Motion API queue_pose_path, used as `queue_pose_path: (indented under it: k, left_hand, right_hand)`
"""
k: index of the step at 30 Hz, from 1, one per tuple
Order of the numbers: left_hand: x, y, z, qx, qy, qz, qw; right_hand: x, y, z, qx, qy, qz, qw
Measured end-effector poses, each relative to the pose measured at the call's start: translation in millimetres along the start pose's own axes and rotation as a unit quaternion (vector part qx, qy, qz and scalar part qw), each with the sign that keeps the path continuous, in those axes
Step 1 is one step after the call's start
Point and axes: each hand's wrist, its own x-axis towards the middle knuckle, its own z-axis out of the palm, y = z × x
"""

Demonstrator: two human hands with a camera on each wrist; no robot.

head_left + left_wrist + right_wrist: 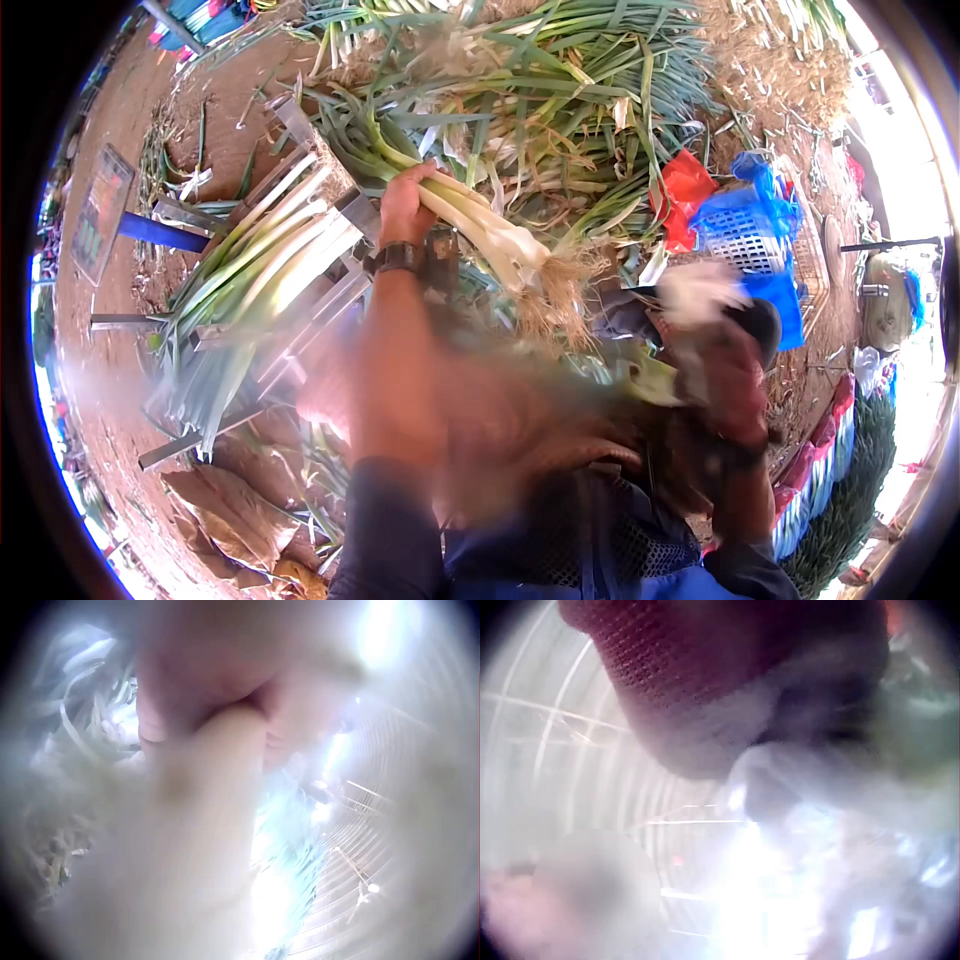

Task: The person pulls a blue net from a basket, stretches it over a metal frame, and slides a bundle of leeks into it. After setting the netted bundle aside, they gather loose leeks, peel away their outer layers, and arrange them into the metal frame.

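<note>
A bunch of leeks (485,222), with long pale stalks and shaggy roots, lies across the middle of the head view. My bare left hand (403,208) grips it where the stalks meet the green leaves. Close up, one pale stalk (214,825) passes under the curled left fingers (195,682). My right hand (722,390), in a dark red knit glove, is blurred right of the roots. From under its curled fingers (697,682) comes a pale leek leaf (832,769), strip-like and overexposed. Another pale, blurred shape (700,292) shows at its far end.
Trimmed leeks (265,255) rest across a metal rack (320,320) on the left. A large leek heap (580,80) spreads ahead over dirt. On the right stand a white basket (745,252) with blue plastic and a red bag (685,200). Brown cardboard (232,515) lies lower left.
</note>
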Motion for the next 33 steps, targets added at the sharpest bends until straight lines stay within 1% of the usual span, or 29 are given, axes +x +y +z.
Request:
queue_pose_path:
  k: [1, 2, 3, 4, 5, 6, 7, 8, 9, 11, 13, 14, 15, 16, 17, 18, 19, 20, 21, 22, 23, 24, 25, 26, 27, 28, 29, 30, 33]
  left_hand:
    - [0, -3, 1, -0.019, -0.001, 0.006, 1.0]
    - [-3, -3, 4, -0.022, -0.002, 0.008, 1.0]
    - [-5, -3, 7, -0.003, -0.007, 0.016, 1.0]
    - [-9, -6, 6, 0.018, -0.01, 0.02, 1.0]
    - [-15, -12, 2, 0.017, -0.002, 0.016, 1.0]
    - [-18, -15, 2, 0.021, -0.006, 0.007, 1.0]
    - [-18, -14, 9, 0.025, -0.016, 0.004, 1.0]
    - [-29, -14, 15, 0.016, -0.01, -0.004, 1.0]
    - [-27, -18, 17, 0.017, -0.012, -0.002, 1.0]
    - [-27, -26, 15, -0.039, 0.0, 0.028, 0.999]
    - [-26, -25, 8, -0.04, 0.001, 0.032, 0.999]
    - [-28, -20, 5, -0.028, 0.001, 0.021, 0.999]
    - [-29, -14, 2, -0.015, -0.001, 0.01, 1.0]
    - [-32, -6, -1, 0.01, -0.028, 0.003, 1.0]
    - [-30, -5, -2, 0.009, -0.027, 0.004, 1.0]
    - [-30, -4, -4, -0.009, -0.034, 0.007, 0.999]
    - [-30, -3, -4, -0.025, -0.043, 0.009, 0.999]
    - [-31, -2, -1, -0.024, -0.045, 0.011, 0.999]
    - [-34, -5, 2, -0.019, -0.052, 0.009, 0.998]
    - [-40, -11, 3, -0.014, -0.057, 0.003, 0.998]
    - [-44, -17, 4, -0.012, -0.056, 0.004, 0.998]
    - [-48, -21, 5, 0.017, -0.057, -0.003, 0.998]
    - [-49, -25, 6, 0.045, -0.057, -0.009, 0.997]
    - [-53, -30, 11, 0.016, -0.046, 0.019, 0.999]
    - [-59, -31, 13, 0.016, -0.043, 0.022, 0.999]
    - [-64, -30, 16, 0.036, -0.068, 0.005, 0.997]
    - [-62, -32, 15, 0.055, -0.093, -0.012, 0.994]
    - [-57, -33, 16, 0.018, -0.084, -0.003, 0.996]
    - [-54, -32, 13, 0.014, -0.069, 0.035, 0.997]
  right_hand:
    - [4, 19, 32, 0.217, -0.053, 0.05, 0.974]
    - [31, -8, 21, 0.061, -0.134, 0.051, 0.988]
    - [64, -41, 10, -0.096, -0.209, 0.049, 0.972]
    - [85, -45, 8, 0.082, -0.176, 0.091, 0.977]
    - [100, -49, 7, 0.259, -0.139, 0.134, 0.946]
    - [115, -62, 6, 0.261, -0.142, 0.136, 0.945]
    - [133, -78, 2, 0.191, -0.068, 0.089, 0.975]
    - [146, -89, 1, 0.118, 0.007, 0.044, 0.992]
    - [157, -89, 12, 0.117, 0.009, 0.043, 0.992]
    - [169, -84, 47, 0.029, -0.023, -0.042, 0.998]
    - [155, -76, 53, 0.027, -0.032, -0.043, 0.998]
    - [139, -77, 39, 0.112, -0.124, -0.027, 0.986]
    - [121, -76, 29, 0.194, -0.212, -0.01, 0.958]
    - [93, -71, 29, 0.356, -0.157, -0.037, 0.92]
    - [73, -63, 28, 0.507, -0.098, -0.064, 0.854]
    - [74, -54, 19, 0.508, -0.098, -0.065, 0.853]
    - [79, -48, 6, 0.32, -0.266, -0.064, 0.907]
    - [86, -40, -2, 0.109, -0.413, -0.059, 0.902]
    - [89, -26, 10, 0.035, -0.301, -0.073, 0.95]
    - [92, -16, 24, -0.037, -0.185, -0.084, 0.978]
    - [124, -27, 20, 0.034, -0.201, 0.021, 0.979]
    - [165, -44, 18, 0.104, -0.212, 0.123, 0.964]
    - [188, -47, 35, 0.187, -0.179, 0.101, 0.961]
    - [204, -47, 58, 0.268, -0.145, 0.078, 0.949]
    - [218, -50, 80, 0.268, -0.146, 0.074, 0.949]
    - [232, -54, 101, 0.287, -0.144, 0.068, 0.945]
    - [242, -61, 107, 0.305, -0.142, 0.062, 0.94]
    - [243, -62, 106, 0.304, -0.143, 0.058, 0.94]
    - [222, -68, 88, 0.257, -0.208, 0.129, 0.935]
